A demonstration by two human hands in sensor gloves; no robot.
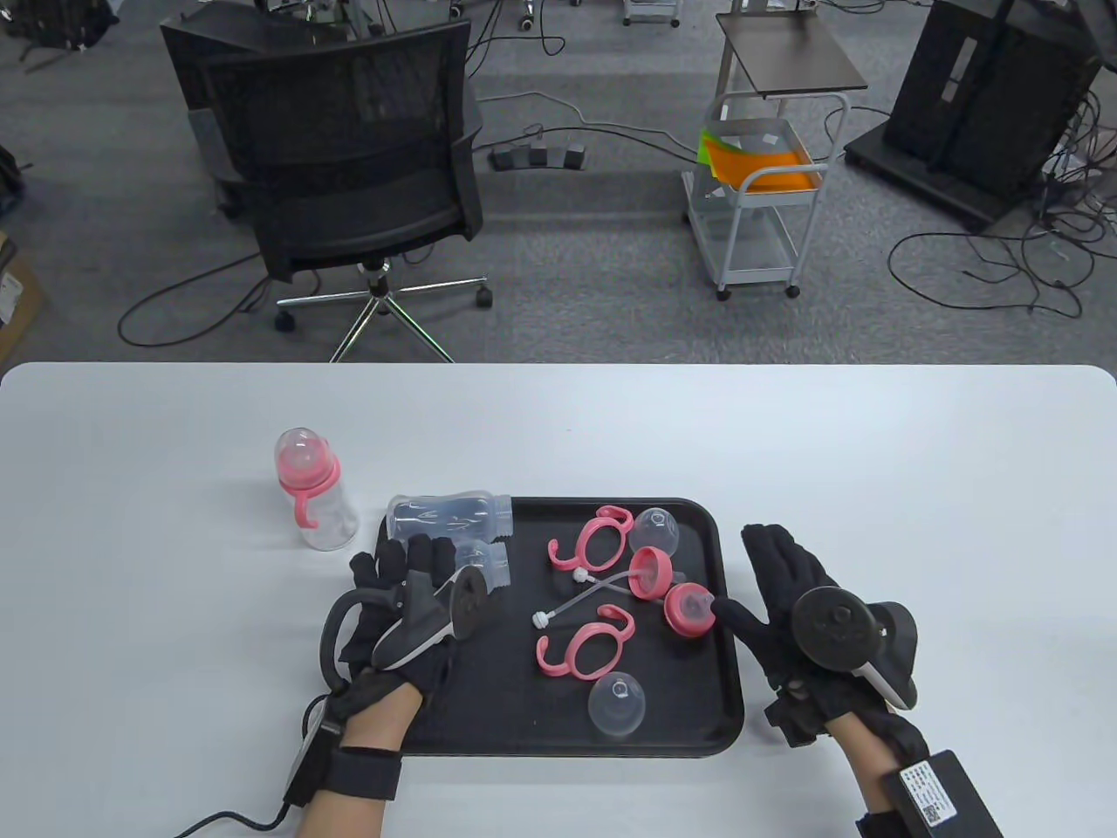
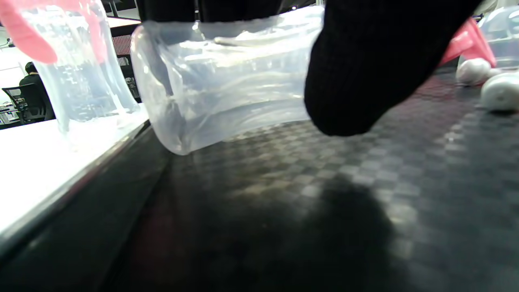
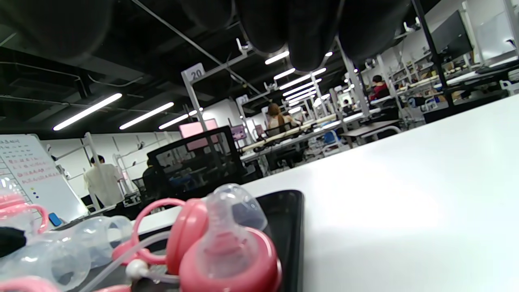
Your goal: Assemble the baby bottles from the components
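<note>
The left hand (image 1: pixel 401 602) lies over the left end of the black tray (image 1: pixel 698 524), its gloved fingers (image 1: pixel 419 552) reaching onto a clear bottle body (image 1: pixel 484 563) that lies on its side there. In the left wrist view the same bottle body (image 2: pixel 219 81) rests on the tray's checkered floor (image 2: pixel 324 194) with fingers over its top and the thumb (image 2: pixel 365 73) hanging in front of it; the grip looks loosely curled on the bottle, but whether it is truly closed around it cannot be told. A second clear bottle body (image 1: pixel 449 515) lies on its side just behind, across the tray's back-left corner.

The right hand (image 1: pixel 785 602) rests flat on the white table (image 1: pixel 916 489) just beside the tray's right edge, its grip spread wide and holding nothing. Its thumb (image 1: pixel 742 615) reaches over the tray rim to touch, or nearly touch, a pink collar with teat (image 1: pixel 689 608). In the right wrist view that collar with teat (image 3: pixel 231 259) sits close in front.

Also on the tray are another pink collar with a straw (image 1: pixel 650 572), two pink handle rings (image 1: pixel 602 537) (image 1: pixel 585 646) and two clear dome caps (image 1: pixel 654 528) (image 1: pixel 617 705).

An assembled baby bottle (image 1: pixel 314 493) with pink collar, handle and cap stands upright on the table, left of the tray.
</note>
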